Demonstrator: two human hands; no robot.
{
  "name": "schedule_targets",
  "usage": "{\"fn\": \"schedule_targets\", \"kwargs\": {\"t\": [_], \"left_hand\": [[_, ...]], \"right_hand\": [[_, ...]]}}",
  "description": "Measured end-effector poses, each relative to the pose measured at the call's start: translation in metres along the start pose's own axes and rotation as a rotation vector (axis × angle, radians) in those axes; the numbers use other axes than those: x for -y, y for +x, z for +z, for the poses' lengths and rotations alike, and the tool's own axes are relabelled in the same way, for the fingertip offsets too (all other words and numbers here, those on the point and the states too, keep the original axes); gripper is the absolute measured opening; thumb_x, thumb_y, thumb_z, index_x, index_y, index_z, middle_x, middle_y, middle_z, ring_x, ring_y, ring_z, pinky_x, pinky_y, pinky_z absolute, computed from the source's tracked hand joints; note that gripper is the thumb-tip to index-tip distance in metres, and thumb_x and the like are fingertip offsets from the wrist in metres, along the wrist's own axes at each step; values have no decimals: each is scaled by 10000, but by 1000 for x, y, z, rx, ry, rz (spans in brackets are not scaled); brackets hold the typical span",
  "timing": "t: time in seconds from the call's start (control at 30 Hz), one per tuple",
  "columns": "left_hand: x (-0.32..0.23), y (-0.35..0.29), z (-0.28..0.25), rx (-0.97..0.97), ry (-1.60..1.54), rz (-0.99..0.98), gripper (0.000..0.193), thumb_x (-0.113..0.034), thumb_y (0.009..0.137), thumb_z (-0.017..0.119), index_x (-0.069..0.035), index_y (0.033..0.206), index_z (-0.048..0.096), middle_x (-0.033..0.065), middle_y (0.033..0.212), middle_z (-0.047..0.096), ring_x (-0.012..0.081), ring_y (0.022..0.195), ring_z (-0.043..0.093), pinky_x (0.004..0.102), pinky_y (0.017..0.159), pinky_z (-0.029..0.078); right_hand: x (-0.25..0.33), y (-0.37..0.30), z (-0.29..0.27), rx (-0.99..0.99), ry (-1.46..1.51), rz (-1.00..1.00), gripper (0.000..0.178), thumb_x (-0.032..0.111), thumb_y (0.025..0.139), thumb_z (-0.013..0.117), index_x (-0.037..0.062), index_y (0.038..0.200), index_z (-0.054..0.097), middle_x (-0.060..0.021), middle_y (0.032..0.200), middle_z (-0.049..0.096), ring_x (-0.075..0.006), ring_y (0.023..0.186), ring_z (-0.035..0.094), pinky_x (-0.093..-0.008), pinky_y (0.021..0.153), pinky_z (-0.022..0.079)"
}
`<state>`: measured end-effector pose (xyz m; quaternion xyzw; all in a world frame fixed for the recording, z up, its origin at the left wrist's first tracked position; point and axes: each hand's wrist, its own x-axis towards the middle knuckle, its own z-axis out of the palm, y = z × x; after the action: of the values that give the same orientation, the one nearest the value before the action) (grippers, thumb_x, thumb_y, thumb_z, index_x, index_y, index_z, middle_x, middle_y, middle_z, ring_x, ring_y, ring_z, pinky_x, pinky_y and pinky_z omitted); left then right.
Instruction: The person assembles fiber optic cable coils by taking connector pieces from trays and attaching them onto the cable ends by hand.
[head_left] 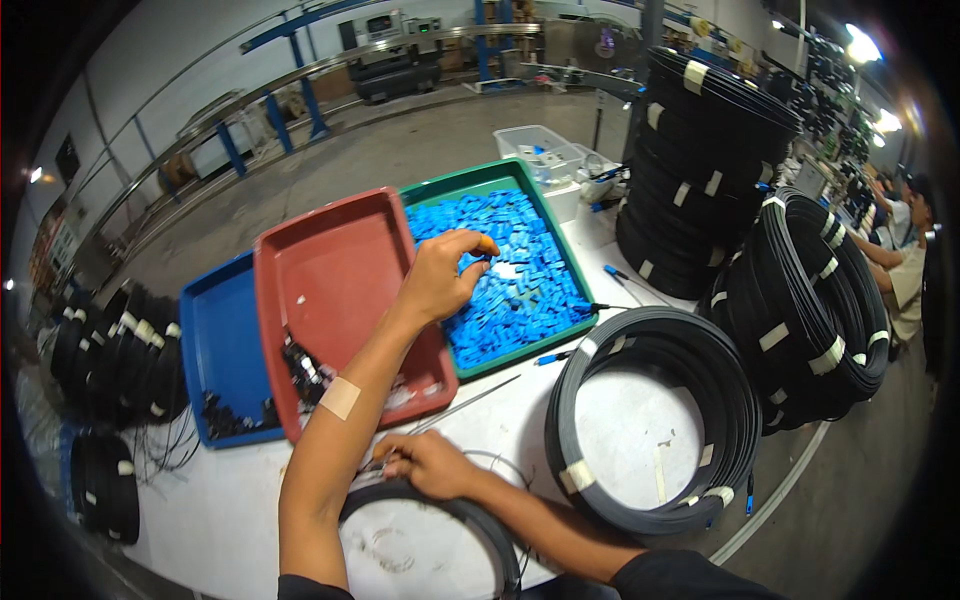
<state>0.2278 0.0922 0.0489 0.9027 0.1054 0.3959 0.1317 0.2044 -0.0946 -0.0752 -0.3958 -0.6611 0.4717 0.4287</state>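
My left hand point(448, 272) is over the green tray point(515, 168) of small blue plastic connector pieces point(515, 295). Its thumb and forefinger curve together in a pinch, and one fingertip wears an orange cover; anything between them is too small to make out. A tan patch point(340, 397) sticks to that forearm. Nearer to me, my right hand point(432, 466) has its fingers closed round the thin end of a cable at the top of a black cable coil point(487, 528), which lies flat on the white table point(235, 510).
A red tray point(335, 245) with a few black parts overlaps a blue tray point(225, 340). Right of me lies a large taped cable coil point(575, 420), with tall coil stacks point(690, 170) behind. A clear plastic box point(540, 150) stands beyond the trays. People work at far right.
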Motion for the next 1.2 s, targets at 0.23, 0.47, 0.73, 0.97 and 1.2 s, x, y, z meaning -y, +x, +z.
{"fn": "schedule_targets", "kwargs": {"t": [0.23,0.47,0.73,0.97,1.2], "left_hand": [[-59,-134,-96,-271,-301,-360,196,67,874,645,35,1058,707,95,1051,702,180,930,730,273,817,573],[-82,-278,-117,-417,-524,-750,168,76,911,667,45,1075,653,119,1019,715,218,1029,720,324,894,584],[-94,-284,-105,-347,-610,-698,224,63,915,665,60,1140,661,114,1066,715,187,1030,720,275,870,597],[-96,-284,-105,-428,-684,-684,220,63,920,665,62,1140,657,126,1089,706,207,1047,716,311,913,607],[-96,-285,-100,-334,-619,-651,299,105,888,693,61,1177,630,180,1122,710,211,1063,710,301,912,621]], "right_hand": [[23,-2,-17,-74,-117,-88,291,34,906,664,81,1173,559,-175,844,723,-339,798,724,-421,713,521],[37,3,-15,51,-353,-137,353,-98,890,584,37,1215,562,-157,928,757,-292,906,751,-390,834,561],[46,2,-11,50,-476,-248,383,-176,872,515,43,1178,581,-202,932,719,-322,908,751,-400,765,574],[46,0,-10,68,-546,-270,538,-202,788,534,73,1247,592,-162,1116,724,-304,977,748,-400,816,609],[42,-2,-13,53,-699,-354,573,-140,799,577,161,1286,610,-144,1038,727,-321,900,738,-415,725,595]]}}
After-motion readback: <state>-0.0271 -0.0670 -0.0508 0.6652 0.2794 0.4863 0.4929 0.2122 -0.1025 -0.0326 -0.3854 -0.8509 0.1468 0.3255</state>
